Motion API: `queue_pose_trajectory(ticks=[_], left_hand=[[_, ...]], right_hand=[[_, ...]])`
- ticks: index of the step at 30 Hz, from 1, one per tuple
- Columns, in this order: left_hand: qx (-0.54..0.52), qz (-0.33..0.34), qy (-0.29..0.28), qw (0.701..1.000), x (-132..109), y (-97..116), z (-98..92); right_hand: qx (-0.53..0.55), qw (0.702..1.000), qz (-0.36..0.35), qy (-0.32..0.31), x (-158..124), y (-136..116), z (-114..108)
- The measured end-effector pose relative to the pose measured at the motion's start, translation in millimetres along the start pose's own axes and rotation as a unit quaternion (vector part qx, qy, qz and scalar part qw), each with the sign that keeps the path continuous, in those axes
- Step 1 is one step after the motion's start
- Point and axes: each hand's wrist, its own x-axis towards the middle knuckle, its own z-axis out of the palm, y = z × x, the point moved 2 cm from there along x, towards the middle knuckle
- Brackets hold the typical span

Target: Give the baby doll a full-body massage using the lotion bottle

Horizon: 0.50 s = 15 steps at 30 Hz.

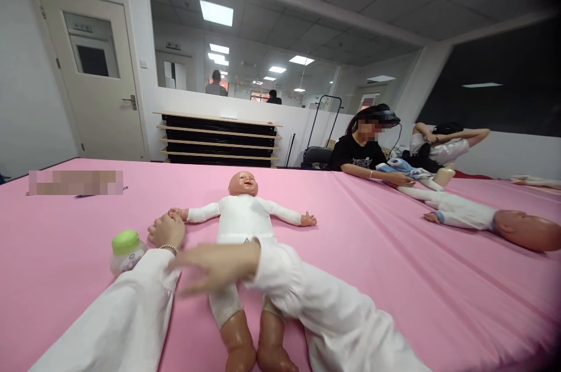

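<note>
A baby doll (245, 217) with a white cloth body lies face up on the pink cloth, arms stretched out and feet pointing towards me. My left hand (168, 232), with a beaded bracelet at its wrist, is closed around the doll's hand on the left side. Smeared by motion, my right hand (214, 267) hovers over the doll's lower body with its fingers apart, holding nothing. It hides part of the doll's hip and leg. Beside my left forearm stands a jar (125, 248) with a green lid.
Pink cloth (359, 255) covers the wide table. On the right, a person (359, 150) wearing a headset handles blue-and-white cloth by another doll (473, 211). Another person (442, 141) is behind. A blurred-out patch (74, 182) lies at the far left.
</note>
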Motion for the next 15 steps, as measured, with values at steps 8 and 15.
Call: queue_pose_trajectory(ticks=[8,15], left_hand=[[0.08,0.006,0.056,0.995,-20.2,22.5,-2.3],[-0.073,0.351,-0.053,0.932,-124.4,68.4,-36.6]], right_hand=[[-0.169,0.969,-0.002,-0.181,-104.3,-24.2,55.8],[-0.284,0.948,-0.112,-0.086,-92.2,-12.0,66.3]])
